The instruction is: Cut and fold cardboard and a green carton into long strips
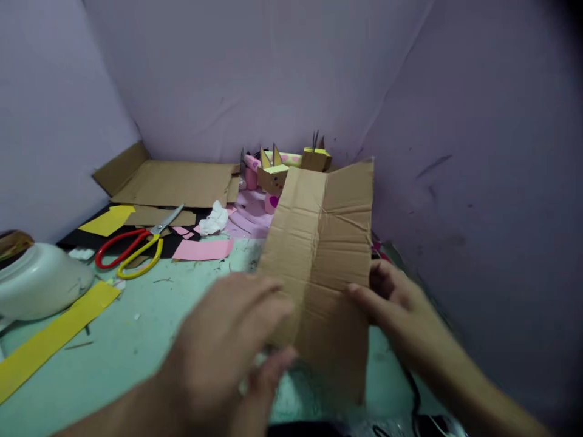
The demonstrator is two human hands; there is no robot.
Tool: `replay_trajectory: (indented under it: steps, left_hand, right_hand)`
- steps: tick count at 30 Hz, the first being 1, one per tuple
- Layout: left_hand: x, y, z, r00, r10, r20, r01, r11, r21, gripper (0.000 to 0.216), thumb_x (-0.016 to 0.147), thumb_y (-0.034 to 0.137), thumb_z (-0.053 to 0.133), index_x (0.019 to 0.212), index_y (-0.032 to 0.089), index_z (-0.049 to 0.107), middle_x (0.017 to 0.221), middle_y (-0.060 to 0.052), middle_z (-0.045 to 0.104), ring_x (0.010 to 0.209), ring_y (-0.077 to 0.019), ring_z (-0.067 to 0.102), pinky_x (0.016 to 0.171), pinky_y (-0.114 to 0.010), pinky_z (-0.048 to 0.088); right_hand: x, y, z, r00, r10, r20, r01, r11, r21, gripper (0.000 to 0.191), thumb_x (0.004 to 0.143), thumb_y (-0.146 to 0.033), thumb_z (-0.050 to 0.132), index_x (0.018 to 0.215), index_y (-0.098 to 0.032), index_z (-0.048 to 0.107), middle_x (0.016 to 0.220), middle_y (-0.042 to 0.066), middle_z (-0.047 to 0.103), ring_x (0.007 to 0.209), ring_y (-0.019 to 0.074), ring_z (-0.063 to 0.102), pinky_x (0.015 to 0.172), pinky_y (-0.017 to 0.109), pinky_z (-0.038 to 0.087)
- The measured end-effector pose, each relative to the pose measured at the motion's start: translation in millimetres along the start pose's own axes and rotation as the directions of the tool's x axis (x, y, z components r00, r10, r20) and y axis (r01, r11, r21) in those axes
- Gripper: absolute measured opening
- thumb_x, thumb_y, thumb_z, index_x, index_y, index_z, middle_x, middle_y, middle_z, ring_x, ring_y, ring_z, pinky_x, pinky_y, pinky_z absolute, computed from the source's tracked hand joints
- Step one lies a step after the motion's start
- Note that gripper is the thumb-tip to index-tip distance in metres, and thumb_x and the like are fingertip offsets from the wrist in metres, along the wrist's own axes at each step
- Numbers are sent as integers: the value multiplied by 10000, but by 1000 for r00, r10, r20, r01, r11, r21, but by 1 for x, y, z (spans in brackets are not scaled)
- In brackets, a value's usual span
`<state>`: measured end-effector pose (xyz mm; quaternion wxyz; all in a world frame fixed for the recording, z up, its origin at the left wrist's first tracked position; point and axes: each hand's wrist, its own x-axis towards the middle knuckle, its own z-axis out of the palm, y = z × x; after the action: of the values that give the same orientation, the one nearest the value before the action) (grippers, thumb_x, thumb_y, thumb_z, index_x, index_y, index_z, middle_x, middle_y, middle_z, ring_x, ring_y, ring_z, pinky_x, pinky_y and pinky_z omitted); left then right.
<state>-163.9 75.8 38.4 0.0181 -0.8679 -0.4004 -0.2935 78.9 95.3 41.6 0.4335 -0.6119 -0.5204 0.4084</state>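
Observation:
A creased brown cardboard sheet [321, 255] is held upright over the pale green floor [136, 340], a fold running down its middle. My left hand [228, 346] grips its lower left edge, fingers curled over the front and blurred by motion. On the right edge my right hand [396, 297] pinches the sheet, thumb in front and fingers behind. The sheet hides part of the small cardboard figures [277, 173] standing at the back by the wall.
Scissors [132, 246] with red and yellow handles lie at the left near flat cardboard pieces [173, 182]. A yellow paper strip [50, 340], pink paper [203, 250], crumpled white tissue [213, 220] and a white container [39, 279] lie around. Purple walls close in behind and right.

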Motion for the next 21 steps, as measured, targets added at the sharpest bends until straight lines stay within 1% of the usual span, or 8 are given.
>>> replay_trajectory:
  steps: [3, 4, 8, 11, 13, 16, 18, 21]
  left_hand:
    - [-12, 31, 36, 970, 242, 17, -243, 965, 102, 475, 891, 376, 354, 1200, 35, 471, 1157, -238, 611, 1053, -339, 588, 798, -458, 529]
    - [-19, 34, 47, 981, 193, 30, -196, 969, 148, 488, 901, 352, 307, 1239, 29, 445, 1191, -246, 587, 1077, -360, 571, 811, -497, 513]
    - [-54, 18, 67, 982, 56, 183, -102, 961, 256, 444, 850, 108, 315, 1272, 61, 442, 1249, -172, 571, 1134, -294, 543, 909, -424, 473]
    - [-78, -7, 57, 957, 81, 280, -172, 932, 318, 546, 777, -2, 308, 1307, 79, 413, 1286, -129, 552, 1186, -236, 502, 949, -335, 447]
    - [-89, -19, 47, 937, 68, 342, -191, 921, 340, 639, 703, -33, 342, 1322, 116, 404, 1308, -103, 537, 1215, -231, 469, 969, -340, 431]
    - [-95, -25, 37, 895, 32, 445, -189, 931, 313, 733, 584, -17, 400, 1297, 145, 457, 1298, -123, 543, 1192, -281, 485, 947, -412, 448]
    - [-94, -23, 34, 870, 10, 493, -179, 938, 297, 703, 567, 11, 414, 1250, 144, 519, 1259, -149, 570, 1138, -310, 527, 914, -461, 464]
    - [-90, -18, 33, 867, -47, 496, -129, 941, 314, 599, 613, 26, 396, 1166, 140, 596, 1198, -141, 617, 1079, -300, 568, 896, -464, 472]
  right_hand:
    - [-30, 20, 48, 998, 27, -62, -16, 985, 174, 279, 787, -368, 529, 1009, -208, 473, 1027, 135, 632, 890, 256, 635, 713, 406, 551]
    - [-39, 25, 63, 996, 22, -88, 1, 969, 246, 302, 820, -363, 486, 1077, -211, 447, 1060, 134, 623, 910, 244, 635, 754, 407, 546]
    - [-64, 43, 96, 989, -19, 150, -28, 953, 303, 353, 873, -310, 418, 1207, -197, 425, 1088, 125, 619, 998, 215, 608, 868, 399, 497]
    - [-73, 56, 85, 886, -71, 458, 6, 990, 141, 300, 790, -372, 593, 1024, -188, 560, 886, 68, 671, 778, 184, 651, 642, 276, 541]
    - [-76, 62, 69, 789, -146, 597, 215, 976, -45, 237, 697, -365, 717, 817, -192, 609, 707, 12, 668, 603, 140, 627, 504, 201, 494]
    - [-71, 62, 53, 726, -482, 490, 678, 621, -393, 105, 777, -207, 635, 882, -203, 636, 861, 42, 702, 789, 190, 646, 682, 291, 526]
    - [-62, 59, 53, 653, -591, 474, 743, 379, -551, 257, 793, -175, 568, 1045, -206, 605, 1064, 75, 673, 993, 244, 596, 878, 423, 469]
    - [-47, 56, 68, 641, -446, 625, 767, 336, -547, 459, 714, -266, 597, 1162, -178, 556, 1214, 93, 604, 1068, 264, 551, 974, 448, 400]
